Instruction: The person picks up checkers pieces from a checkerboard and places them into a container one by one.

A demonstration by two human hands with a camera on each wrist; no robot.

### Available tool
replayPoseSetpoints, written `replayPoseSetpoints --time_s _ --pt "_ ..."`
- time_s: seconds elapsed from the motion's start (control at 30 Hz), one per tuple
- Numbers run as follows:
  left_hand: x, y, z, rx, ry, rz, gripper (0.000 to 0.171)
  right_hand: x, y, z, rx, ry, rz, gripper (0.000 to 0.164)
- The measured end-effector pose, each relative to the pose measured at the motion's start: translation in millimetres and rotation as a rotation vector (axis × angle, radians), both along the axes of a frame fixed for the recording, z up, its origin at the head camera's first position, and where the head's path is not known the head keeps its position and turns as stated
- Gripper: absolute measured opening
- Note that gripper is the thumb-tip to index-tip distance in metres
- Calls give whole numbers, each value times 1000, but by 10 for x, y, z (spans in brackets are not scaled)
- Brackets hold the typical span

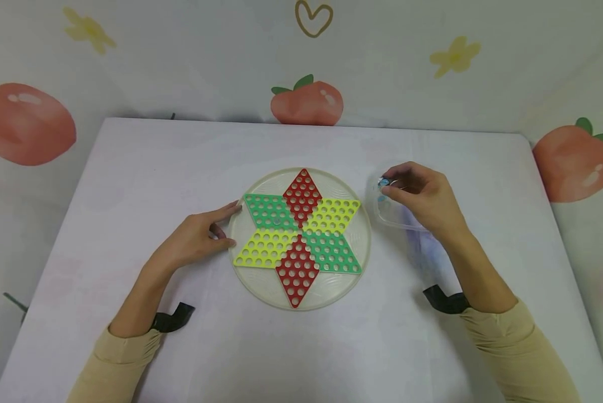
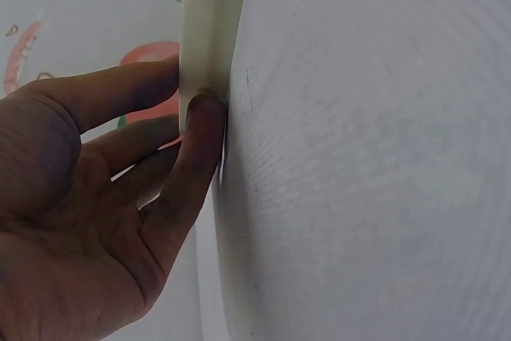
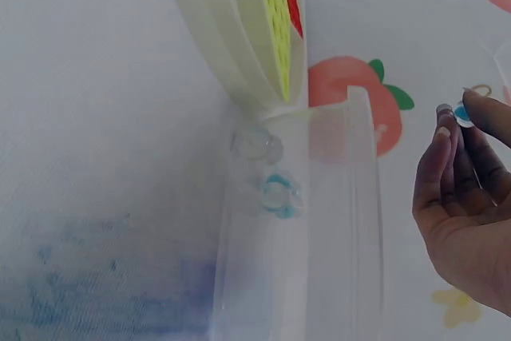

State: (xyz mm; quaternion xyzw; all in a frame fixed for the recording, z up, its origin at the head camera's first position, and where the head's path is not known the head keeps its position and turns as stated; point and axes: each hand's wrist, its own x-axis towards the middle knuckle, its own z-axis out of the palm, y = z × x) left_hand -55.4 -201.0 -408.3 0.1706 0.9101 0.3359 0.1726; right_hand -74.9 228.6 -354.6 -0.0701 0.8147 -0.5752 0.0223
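Note:
A round Chinese checkers board (image 1: pixel 301 296) with a red, green and yellow star lies mid-table. My left hand (image 1: pixel 196 238) rests its fingertips and thumb against the board's left rim, spread apart, seen also in the left wrist view. My right hand (image 1: pixel 424 196) pinches a clear glass marble with blue inside (image 3: pixel 462 114) between thumb and fingers, and a second clear ball (image 3: pixel 445 109) shows at the fingertips. This hand is raised over a transparent plastic box (image 1: pixel 397 221) beside the board. Inside the box lie a blue-streaked marble (image 3: pixel 278 195) and a paler one (image 3: pixel 255 143).
One clear marble (image 1: pixel 277 221) sits in a hole of the upper-left green section. The white table (image 1: pixel 261 358) ends at a back edge against a wall backdrop printed with peaches (image 1: pixel 309 104). Black straps (image 1: pixel 173 319) stick out at both wrists.

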Motion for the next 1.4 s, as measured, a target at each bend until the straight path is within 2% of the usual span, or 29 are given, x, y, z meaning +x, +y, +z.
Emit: replayPoseSetpoints --time_s 0.2,0.4,0.53,0.67,1.03,1.4 --pt "6 1 -13 -22 -21 8 81 -29 84 -31 1 -23 -23 24" --pt "-3 5 -17 -24 -34 9 82 -60 197 -102 97 -75 -94 27" --pt "2 2 -18 -22 -40 12 82 -79 236 -144 169 -65 -129 27" --pt "9 9 -12 -26 -43 16 83 -107 263 -187 182 -56 -159 26" --pt "5 36 -20 -19 -41 32 82 -157 336 -256 222 -105 -181 28" --pt "4 47 -27 -36 -56 50 82 -258 282 -273 368 -195 -187 34"
